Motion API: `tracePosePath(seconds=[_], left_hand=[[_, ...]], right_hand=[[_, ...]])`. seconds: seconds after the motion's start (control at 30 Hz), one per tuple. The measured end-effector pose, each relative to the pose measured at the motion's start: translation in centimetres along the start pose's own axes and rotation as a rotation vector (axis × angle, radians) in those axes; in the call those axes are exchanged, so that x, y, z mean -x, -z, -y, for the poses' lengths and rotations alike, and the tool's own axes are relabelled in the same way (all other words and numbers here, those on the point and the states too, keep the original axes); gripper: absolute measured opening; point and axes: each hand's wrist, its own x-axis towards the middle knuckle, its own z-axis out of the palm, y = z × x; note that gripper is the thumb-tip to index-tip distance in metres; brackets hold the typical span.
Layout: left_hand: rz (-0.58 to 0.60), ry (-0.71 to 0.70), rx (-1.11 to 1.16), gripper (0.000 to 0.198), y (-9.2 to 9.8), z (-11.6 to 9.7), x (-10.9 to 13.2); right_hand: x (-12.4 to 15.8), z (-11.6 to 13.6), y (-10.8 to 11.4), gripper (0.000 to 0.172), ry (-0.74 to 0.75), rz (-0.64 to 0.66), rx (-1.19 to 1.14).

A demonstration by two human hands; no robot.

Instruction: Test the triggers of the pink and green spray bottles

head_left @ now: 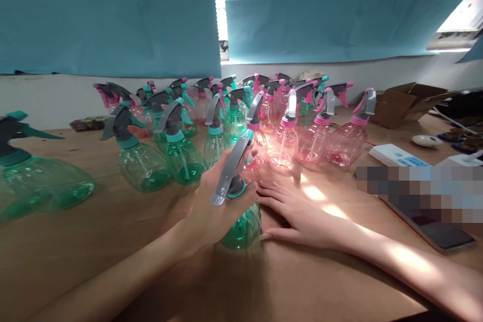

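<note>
My left hand (215, 206) is closed around the neck of a green spray bottle (243, 229), which has a grey and teal trigger head. That bottle stands on the brown table close in front of me. Just right of it, my right hand (296, 214) lies flat on the table with its fingers spread, fingertips close to the bottle. Behind my hands stand a row of green spray bottles, one of them a teal-collared bottle (184, 161), and a row of pink ones, including a pink spray bottle (283, 146). A larger green bottle (45, 181) is at the far left.
More spray bottles crowd the back near the wall. To the right are a white power strip (396, 155), a dark phone (433, 226), a white mouse (426, 141) and an open cardboard box (396, 105). Blue cloth (113, 15) hangs over the windows.
</note>
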Motion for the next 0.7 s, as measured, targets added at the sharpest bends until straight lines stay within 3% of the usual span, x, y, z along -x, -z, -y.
tracePosePath(seconds=[0.37, 0.7], left_hand=[[-0.003, -0.01, -0.013, 0.04, 0.04, -0.05, -0.19], [-0.026, -0.017, -0.017, 0.014, 0.27, -0.33, -0.1]], right_hand=[[0.05, -0.15, -0.22, 0.073, 0.017, -0.014, -0.01], [-0.05, -0.02, -0.02, 0.076, 0.018, -0.017, -0.001]])
